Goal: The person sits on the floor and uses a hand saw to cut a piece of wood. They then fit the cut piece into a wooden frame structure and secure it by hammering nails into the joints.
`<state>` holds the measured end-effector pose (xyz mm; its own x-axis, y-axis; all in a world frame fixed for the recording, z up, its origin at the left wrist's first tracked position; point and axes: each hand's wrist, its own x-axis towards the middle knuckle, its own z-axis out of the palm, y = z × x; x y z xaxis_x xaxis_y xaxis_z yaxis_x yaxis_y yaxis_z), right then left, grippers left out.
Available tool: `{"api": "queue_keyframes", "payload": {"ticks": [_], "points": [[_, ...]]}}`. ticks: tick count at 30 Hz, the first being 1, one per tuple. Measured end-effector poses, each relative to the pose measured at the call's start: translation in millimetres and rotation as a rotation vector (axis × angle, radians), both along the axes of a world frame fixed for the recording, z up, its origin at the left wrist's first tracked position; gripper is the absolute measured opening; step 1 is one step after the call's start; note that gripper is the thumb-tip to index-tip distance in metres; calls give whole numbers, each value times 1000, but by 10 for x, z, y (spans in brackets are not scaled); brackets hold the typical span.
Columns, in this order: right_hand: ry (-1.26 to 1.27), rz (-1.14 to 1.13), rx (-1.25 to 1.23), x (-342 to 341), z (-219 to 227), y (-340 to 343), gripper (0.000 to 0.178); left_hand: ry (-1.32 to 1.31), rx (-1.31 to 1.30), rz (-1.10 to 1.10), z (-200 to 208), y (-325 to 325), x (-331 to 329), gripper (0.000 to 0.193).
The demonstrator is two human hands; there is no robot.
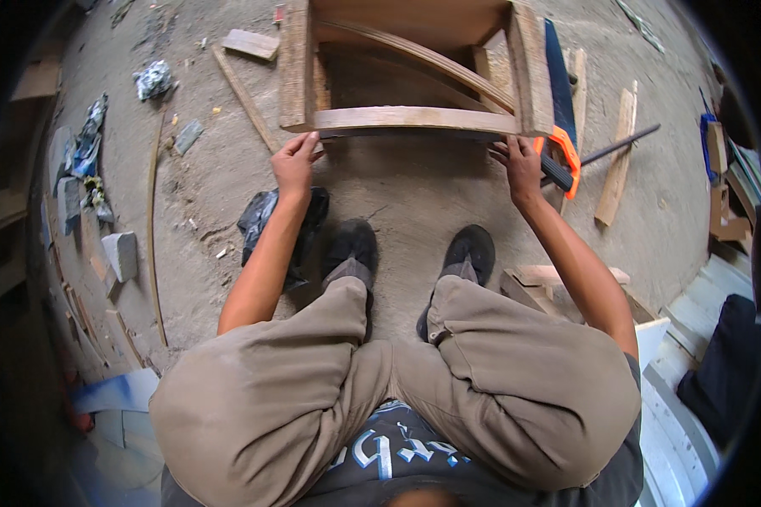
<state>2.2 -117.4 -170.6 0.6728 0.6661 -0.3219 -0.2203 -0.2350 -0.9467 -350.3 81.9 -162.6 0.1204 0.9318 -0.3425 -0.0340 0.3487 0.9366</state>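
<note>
A wooden frame (414, 118), built of thick side posts and crosspieces, stands in front of me at the top of the view. A loose-looking curved strip of wood (423, 57) slants across its inside. My left hand (294, 165) is closed at the frame's near left corner, thumb and fingers against its lower edge. At the near right corner my right hand (520, 169) grips the lower edge in the same way; its fingertips are partly hidden under the wood. Just beside my right hand lies a handsaw (566, 160) with an orange and black handle, its dark blade pointing away.
Wood offcuts (617, 160) and a dark rod (621, 144) lie right of the saw. A black plastic bag (258, 224) rests by my left foot. Left are a long thin stick (153, 228), a grey block (121, 256) and crumpled foil (153, 80). Near my right knee sits a wooden piece (566, 275).
</note>
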Motion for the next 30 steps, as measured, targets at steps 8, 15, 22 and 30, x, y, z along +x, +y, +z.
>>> {"api": "queue_keyframes", "payload": {"ticks": [8, 15, 22, 30], "points": [[-45, 70, -5, -3, 139, -45, 27, 75, -143, -28, 99, 48, 16, 15], [-7, 32, -52, -66, 198, 19, 26, 91, -194, -67, 164, 142, -45, 18], [-145, 55, -140, 44, 28, 45, 27, 115, -222, -188, 245, 251, -128, 18], [-149, 53, -134, -3, -16, 19, 29, 86, -127, -110, 234, 205, -122, 18]]}}
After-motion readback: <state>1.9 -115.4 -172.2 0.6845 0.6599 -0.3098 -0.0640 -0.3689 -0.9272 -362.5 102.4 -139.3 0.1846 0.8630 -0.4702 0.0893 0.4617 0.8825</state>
